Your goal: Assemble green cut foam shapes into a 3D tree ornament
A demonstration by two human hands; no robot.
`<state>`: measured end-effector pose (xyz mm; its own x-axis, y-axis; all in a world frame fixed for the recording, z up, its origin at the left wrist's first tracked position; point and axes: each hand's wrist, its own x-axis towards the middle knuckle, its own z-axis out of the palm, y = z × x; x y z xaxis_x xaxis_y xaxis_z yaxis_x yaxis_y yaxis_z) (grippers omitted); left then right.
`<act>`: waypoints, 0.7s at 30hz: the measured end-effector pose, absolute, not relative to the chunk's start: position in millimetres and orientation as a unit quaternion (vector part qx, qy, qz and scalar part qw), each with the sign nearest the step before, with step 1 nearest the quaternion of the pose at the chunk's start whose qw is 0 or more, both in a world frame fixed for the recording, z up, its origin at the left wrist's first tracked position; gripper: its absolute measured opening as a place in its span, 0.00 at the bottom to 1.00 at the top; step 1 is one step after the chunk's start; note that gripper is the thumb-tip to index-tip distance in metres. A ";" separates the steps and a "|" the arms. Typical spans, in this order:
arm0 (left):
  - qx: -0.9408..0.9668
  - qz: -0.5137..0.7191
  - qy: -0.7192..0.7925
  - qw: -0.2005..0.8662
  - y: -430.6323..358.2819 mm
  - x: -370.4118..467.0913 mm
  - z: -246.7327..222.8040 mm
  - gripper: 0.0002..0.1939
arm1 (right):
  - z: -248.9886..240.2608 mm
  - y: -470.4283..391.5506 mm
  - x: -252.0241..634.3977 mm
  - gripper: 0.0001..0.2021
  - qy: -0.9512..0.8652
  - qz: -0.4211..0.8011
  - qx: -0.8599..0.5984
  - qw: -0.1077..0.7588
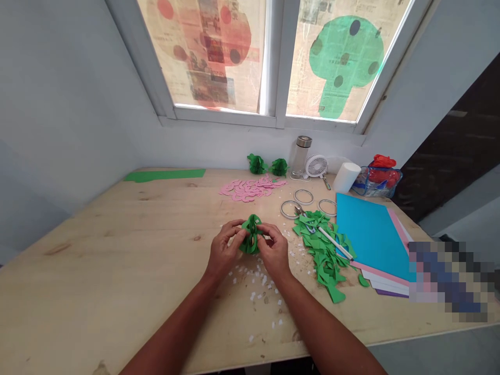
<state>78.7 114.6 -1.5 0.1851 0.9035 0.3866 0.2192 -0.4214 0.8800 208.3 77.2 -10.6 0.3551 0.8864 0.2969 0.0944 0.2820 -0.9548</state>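
Pulling too hard could tear the green paper craft (250,247); the left hand (223,250) and right hand (276,252), fingers partly curled, pinch its opposite sides above the counter (156,291).

White-framed windows (280,62), papered over, above a wooden table (117,260).

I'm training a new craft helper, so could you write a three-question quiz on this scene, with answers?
1. True or false: the left hand and right hand both hold the folded green paper.
2. Which lies on the green scraps? A) fan B) white pen C) bottle
3. Fill in: the top sheet of the paper stack is ____.

Key: 1. True; 2. B; 3. blue
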 end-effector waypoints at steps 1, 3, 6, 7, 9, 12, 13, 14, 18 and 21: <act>0.677 0.489 0.405 0.373 114.9 77.9 -1.9 0.14 | -10.5 77.1 208.4 0.12 -0.480 0.306 -0.517 0.639; 0.663 0.485 0.398 0.408 115.0 76.1 -2.0 0.14 | -10.4 77.1 208.5 0.12 -0.483 0.303 -0.519 0.637; 0.654 0.480 0.392 0.434 114.3 73.9 -1.1 0.12 | -10.3 76.7 208.1 0.11 -0.482 0.301 -0.516 0.641; 0.653 0.479 0.392 0.437 114.0 73.3 -0.7 0.12 | -10.3 76.6 207.8 0.11 -0.483 0.299 -0.516 0.641; 0.653 0.473 0.396 0.439 113.5 72.5 0.0 0.12 | -10.1 76.2 207.2 0.10 -0.486 0.294 -0.515 0.642; 0.657 0.459 0.407 0.439 113.0 72.1 1.5 0.12 | -9.8 75.7 206.7 0.10 -0.490 0.279 -0.519 0.643; 0.658 0.454 0.409 0.441 112.8 72.1 2.2 0.13 | -9.8 75.5 206.7 0.10 -0.492 0.272 -0.521 0.643; 0.658 0.450 0.409 0.444 112.4 72.1 2.9 0.13 | -9.8 75.4 206.7 0.10 -0.496 0.265 -0.523 0.641; 0.655 0.450 0.406 0.452 110.2 72.6 5.5 0.14 | -9.5 74.6 206.9 0.11 -0.518 0.234 -0.531 0.628; 0.660 0.448 0.398 0.452 109.0 73.3 6.5 0.15 | -8.1 73.5 206.6 0.12 -0.537 0.207 -0.534 0.620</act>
<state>73.3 109.0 6.5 0.2806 0.9313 0.2323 0.1206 -0.2743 0.9541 206.6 73.5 -8.1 0.3390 0.8288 0.4451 0.3165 0.3450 -0.8836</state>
